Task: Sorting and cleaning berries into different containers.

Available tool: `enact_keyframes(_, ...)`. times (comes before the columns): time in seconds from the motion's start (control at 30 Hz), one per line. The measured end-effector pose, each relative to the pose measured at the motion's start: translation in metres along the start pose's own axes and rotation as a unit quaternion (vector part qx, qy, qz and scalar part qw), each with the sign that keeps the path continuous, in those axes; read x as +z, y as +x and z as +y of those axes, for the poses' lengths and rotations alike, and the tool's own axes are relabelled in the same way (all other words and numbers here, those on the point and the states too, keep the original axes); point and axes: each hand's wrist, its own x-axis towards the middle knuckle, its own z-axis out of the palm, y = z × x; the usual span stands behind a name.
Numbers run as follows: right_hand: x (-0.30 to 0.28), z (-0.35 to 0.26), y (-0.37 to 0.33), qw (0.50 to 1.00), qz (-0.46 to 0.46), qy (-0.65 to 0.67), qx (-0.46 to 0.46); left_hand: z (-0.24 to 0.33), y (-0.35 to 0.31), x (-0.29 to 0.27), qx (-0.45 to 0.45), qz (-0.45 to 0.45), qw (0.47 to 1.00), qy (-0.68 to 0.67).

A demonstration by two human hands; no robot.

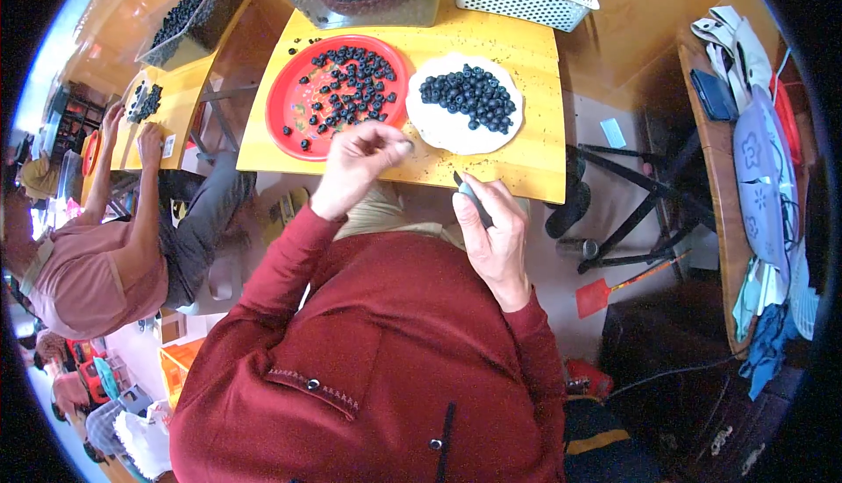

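My left hand (360, 163) is closed in a pinch in front of the red tray (276, 114), over the table's near edge. A small dark spot shows at its fingertips, too small to make out. My right hand (495, 228) is closed around a small grey-handled tool (474, 200) with a short dark tip, just off the near edge below the white plate. Dark blue round berries (355, 79) lie scattered on the red tray. More berries (469, 97) sit in a close group on the scalloped white plate (438, 136).
Behind the tray stand a clear plastic bin (377, 5) of berries and a white perforated basket (526, 0). Dark crumbs dot the yellow table (544, 145). A person (105, 264) works at another table on the left. Right are black metal legs (649, 202) and a red fly swatter (595, 297).
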Motion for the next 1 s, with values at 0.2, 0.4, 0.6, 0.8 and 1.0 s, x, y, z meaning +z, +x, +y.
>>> enact_keyframes(0.2, -0.004, 0.011, -0.008, 1.000, 0.022, 0.008, 0.004, 0.008, 0.026, -0.032, 0.095, 0.105, 0.918, 0.369)
enact_keyframes(0.4, -0.009, 0.020, -0.019, 0.998, 0.054, 0.002, 0.019, 0.001, 0.040, 0.002, 0.255, 0.036, 0.859, 0.442)
enact_keyframes(0.6, -0.017, 0.024, -0.031, 0.997, 0.073, 0.013, 0.037, -0.012, 0.067, 0.070, 0.201, -0.047, 0.841, 0.500)
enact_keyframes(0.8, -0.022, 0.031, -0.046, 0.992, 0.100, 0.008, 0.072, -0.018, 0.081, 0.091, 0.163, -0.064, 0.836, 0.520)
enact_keyframes(1.0, -0.024, 0.034, -0.047, 0.991, 0.108, 0.010, 0.076, -0.018, 0.085, 0.088, 0.142, -0.094, 0.861, 0.479)
